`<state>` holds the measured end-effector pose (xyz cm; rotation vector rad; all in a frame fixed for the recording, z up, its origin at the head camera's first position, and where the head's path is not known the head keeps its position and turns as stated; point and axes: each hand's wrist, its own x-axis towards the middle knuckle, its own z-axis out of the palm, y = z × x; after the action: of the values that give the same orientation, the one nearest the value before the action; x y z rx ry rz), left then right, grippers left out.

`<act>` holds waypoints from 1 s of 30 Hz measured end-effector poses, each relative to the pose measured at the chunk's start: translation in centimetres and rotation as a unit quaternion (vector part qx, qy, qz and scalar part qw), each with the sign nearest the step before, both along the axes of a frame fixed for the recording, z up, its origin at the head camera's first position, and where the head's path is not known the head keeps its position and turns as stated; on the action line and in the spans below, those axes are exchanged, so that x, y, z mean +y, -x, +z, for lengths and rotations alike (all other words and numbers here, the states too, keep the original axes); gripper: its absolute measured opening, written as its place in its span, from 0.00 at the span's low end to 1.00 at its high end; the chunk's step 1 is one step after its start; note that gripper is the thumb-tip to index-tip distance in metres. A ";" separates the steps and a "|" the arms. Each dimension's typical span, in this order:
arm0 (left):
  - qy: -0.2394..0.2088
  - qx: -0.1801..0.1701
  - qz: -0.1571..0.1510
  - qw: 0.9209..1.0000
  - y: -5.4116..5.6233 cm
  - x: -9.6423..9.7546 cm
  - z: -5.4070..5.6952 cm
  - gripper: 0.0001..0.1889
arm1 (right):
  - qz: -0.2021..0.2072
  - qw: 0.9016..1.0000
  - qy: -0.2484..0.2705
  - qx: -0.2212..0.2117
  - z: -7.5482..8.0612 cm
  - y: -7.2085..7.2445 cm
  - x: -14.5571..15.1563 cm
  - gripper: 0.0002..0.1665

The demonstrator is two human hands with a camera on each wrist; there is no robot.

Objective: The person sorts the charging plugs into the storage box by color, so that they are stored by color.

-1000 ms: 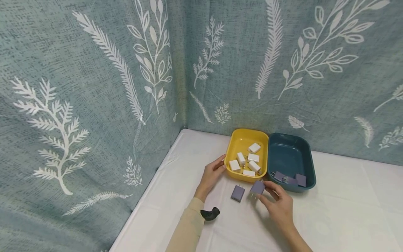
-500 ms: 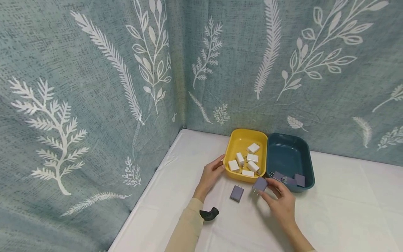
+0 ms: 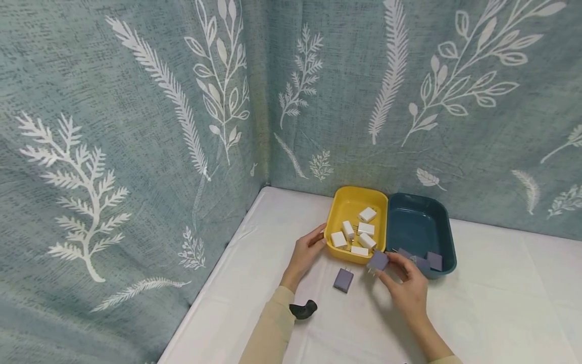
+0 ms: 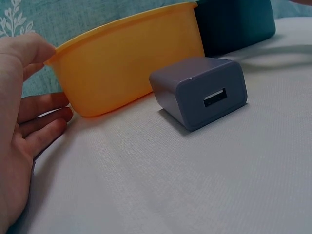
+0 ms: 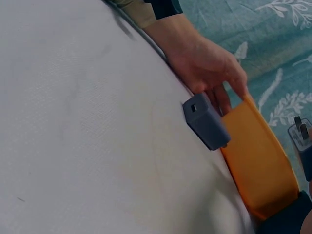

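In the head view, my right hand point(image 3: 410, 290) pinches a purple USB wall charger point(image 3: 377, 261) between thumb and fingers, raised near the front of the two bins, prongs pointing down. A second purple charger point(image 3: 343, 280) lies on the cloth before the yellow bin point(image 3: 331, 217); the left wrist view shows the USB port of that charger point(image 4: 212, 92). My left hand point(image 3: 304, 258) touches the yellow bin's left side, fingers loosely extended against its rim and outer wall. In the right wrist view only an edge of the held charger point(image 5: 301, 134) shows.
Several white chargers point(image 3: 366, 229) lie in the yellow bin. A dark blue bin point(image 3: 411, 222) stands against its right side, with several purple chargers point(image 3: 434, 261) at its near end. A patterned curtain point(image 3: 345, 101) rises behind the white tablecloth point(image 3: 504, 293).
My right hand has moved slightly right and away from me with the charger, turning it a little. The left hand has stayed on the yellow bin.
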<state>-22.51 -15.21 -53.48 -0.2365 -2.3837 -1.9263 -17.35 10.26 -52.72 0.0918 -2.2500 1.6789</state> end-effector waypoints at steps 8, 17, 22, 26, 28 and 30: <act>0.001 0.004 0.003 1.000 -0.1 0.0 -0.1 0.25 | 0.001 1.000 0.011 -0.010 0.3 0.4 0.3 0.28; 0.003 0.009 -0.001 1.000 -0.1 -0.1 -0.1 0.25 | 0.006 1.000 0.019 -0.015 0.5 0.5 0.5 0.28; 0.000 0.010 0.002 1.000 0.0 -0.1 -0.2 0.24 | 0.005 1.000 0.022 -0.015 0.7 0.7 0.6 0.27; -0.003 0.007 0.002 1.000 -0.1 -0.1 -0.1 0.24 | -0.006 1.000 0.006 -0.021 0.8 0.9 0.8 0.27; -0.004 0.005 0.001 1.000 -0.1 -0.1 0.0 0.24 | -0.013 1.000 -0.004 -0.028 0.8 1.1 0.9 0.27; -0.002 0.005 0.003 1.000 -0.1 -0.1 0.1 0.24 | -0.019 0.999 -0.005 -0.032 0.9 1.2 0.9 0.27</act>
<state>-22.42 -15.28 -53.39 -0.2389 -2.3718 -1.9224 -18.58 11.15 -51.85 -0.0024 -2.2924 1.6730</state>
